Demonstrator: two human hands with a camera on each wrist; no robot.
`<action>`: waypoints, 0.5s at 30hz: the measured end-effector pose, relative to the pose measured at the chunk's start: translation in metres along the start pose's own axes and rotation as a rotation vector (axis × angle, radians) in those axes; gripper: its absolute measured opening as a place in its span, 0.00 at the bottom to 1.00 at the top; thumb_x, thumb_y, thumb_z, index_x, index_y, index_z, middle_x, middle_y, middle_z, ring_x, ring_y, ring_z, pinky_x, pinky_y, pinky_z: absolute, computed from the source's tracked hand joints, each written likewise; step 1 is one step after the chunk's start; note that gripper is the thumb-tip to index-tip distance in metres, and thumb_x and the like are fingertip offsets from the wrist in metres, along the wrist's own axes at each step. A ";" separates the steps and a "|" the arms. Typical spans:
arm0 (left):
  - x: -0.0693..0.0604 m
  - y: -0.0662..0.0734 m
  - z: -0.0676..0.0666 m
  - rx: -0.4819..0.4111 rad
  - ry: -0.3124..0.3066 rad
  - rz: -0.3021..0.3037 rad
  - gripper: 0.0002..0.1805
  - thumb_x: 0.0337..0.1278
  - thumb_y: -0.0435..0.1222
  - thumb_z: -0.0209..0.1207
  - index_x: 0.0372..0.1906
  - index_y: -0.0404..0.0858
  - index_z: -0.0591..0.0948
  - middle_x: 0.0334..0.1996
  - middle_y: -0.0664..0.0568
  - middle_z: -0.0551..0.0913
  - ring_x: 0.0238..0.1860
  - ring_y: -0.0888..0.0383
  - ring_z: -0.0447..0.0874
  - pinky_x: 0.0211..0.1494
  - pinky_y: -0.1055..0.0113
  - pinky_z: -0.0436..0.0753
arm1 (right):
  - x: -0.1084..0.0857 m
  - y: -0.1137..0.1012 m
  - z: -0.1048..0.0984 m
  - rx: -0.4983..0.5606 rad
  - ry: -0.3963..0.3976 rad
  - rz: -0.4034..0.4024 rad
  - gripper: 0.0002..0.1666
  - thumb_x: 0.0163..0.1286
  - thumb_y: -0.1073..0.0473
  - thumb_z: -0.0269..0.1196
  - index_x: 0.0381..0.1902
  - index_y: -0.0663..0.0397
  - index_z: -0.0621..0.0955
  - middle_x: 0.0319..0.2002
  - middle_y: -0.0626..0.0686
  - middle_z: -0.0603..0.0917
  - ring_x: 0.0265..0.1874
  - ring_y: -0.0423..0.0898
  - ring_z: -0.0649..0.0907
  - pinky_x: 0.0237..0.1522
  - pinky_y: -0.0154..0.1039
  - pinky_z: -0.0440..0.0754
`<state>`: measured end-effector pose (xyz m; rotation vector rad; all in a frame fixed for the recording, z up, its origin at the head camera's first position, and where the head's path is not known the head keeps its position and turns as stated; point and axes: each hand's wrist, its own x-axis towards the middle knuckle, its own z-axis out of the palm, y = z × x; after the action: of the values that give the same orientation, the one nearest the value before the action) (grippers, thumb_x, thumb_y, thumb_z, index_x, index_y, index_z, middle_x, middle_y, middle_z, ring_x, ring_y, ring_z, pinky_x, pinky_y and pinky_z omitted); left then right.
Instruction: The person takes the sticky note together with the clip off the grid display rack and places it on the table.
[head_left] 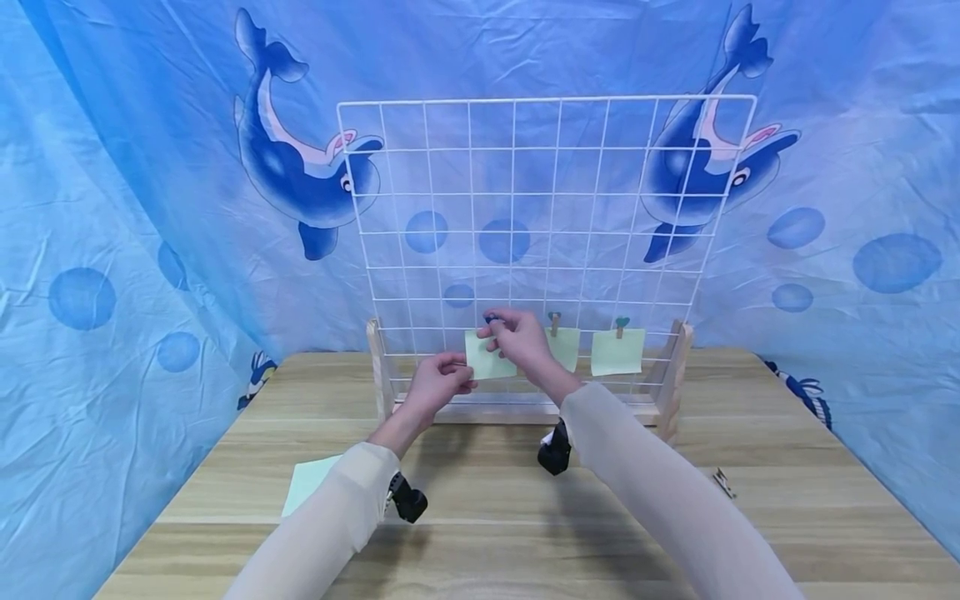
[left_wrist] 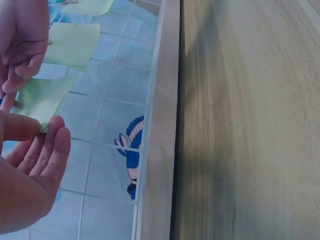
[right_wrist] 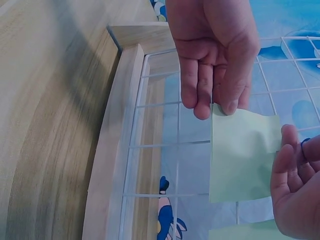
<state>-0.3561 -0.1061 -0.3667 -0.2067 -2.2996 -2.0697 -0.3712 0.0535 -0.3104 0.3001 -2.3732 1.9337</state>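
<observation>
A pale green note (head_left: 489,363) lies against the lower part of a white wire grid (head_left: 513,193). My left hand (head_left: 435,385) pinches its left edge between thumb and fingers, clearest in the right wrist view, where the note (right_wrist: 242,155) faces the camera. At the note's top, my right hand (head_left: 525,343) grips a small blue clip (head_left: 491,318), mostly covered by the fingers; whether it bites the wire cannot be told. Right of that hand, two more notes hang from wooden clips with green tops: one partly hidden (head_left: 566,348), one in full view (head_left: 617,353).
Wooden feet and a bar (head_left: 517,413) support the grid on the wooden table (head_left: 480,533). Green paper (head_left: 306,483) lies at the left, partly under the left sleeve. Small clips (head_left: 723,483) lie at the right. A blue dolphin curtain (head_left: 150,167) surrounds the table's back and sides.
</observation>
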 end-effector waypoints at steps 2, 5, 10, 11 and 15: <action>0.000 -0.001 0.000 -0.002 -0.001 0.004 0.12 0.59 0.24 0.56 0.48 0.24 0.79 0.39 0.35 0.84 0.30 0.57 0.85 0.41 0.62 0.86 | -0.001 0.001 0.001 0.002 0.011 -0.006 0.18 0.74 0.63 0.51 0.59 0.57 0.78 0.38 0.56 0.88 0.26 0.44 0.84 0.25 0.33 0.77; -0.001 -0.001 0.000 -0.006 -0.001 0.010 0.12 0.59 0.23 0.56 0.48 0.24 0.78 0.39 0.34 0.84 0.29 0.58 0.85 0.41 0.62 0.86 | -0.001 0.002 0.002 0.004 0.028 -0.010 0.18 0.74 0.63 0.52 0.58 0.57 0.79 0.37 0.56 0.88 0.26 0.44 0.84 0.26 0.34 0.77; -0.002 -0.001 -0.001 -0.003 -0.007 0.015 0.13 0.59 0.23 0.56 0.48 0.24 0.78 0.39 0.34 0.84 0.29 0.58 0.85 0.42 0.62 0.86 | -0.001 0.003 0.004 0.016 0.053 -0.011 0.17 0.74 0.63 0.52 0.57 0.57 0.79 0.36 0.56 0.88 0.27 0.44 0.84 0.26 0.35 0.78; -0.002 0.000 -0.001 -0.002 -0.007 0.012 0.13 0.59 0.23 0.56 0.48 0.24 0.78 0.39 0.34 0.84 0.29 0.58 0.85 0.42 0.62 0.86 | -0.001 0.003 0.004 0.020 0.059 -0.011 0.17 0.74 0.63 0.53 0.56 0.58 0.80 0.36 0.56 0.88 0.27 0.44 0.84 0.26 0.34 0.78; -0.003 0.002 -0.001 0.003 -0.012 0.016 0.12 0.60 0.24 0.56 0.48 0.24 0.78 0.39 0.35 0.84 0.29 0.59 0.85 0.42 0.61 0.86 | -0.002 0.003 0.005 0.034 0.087 -0.010 0.16 0.73 0.64 0.53 0.55 0.58 0.80 0.35 0.56 0.88 0.28 0.44 0.84 0.24 0.31 0.75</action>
<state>-0.3529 -0.1074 -0.3651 -0.2371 -2.3001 -2.0636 -0.3695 0.0496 -0.3149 0.2247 -2.2832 1.9426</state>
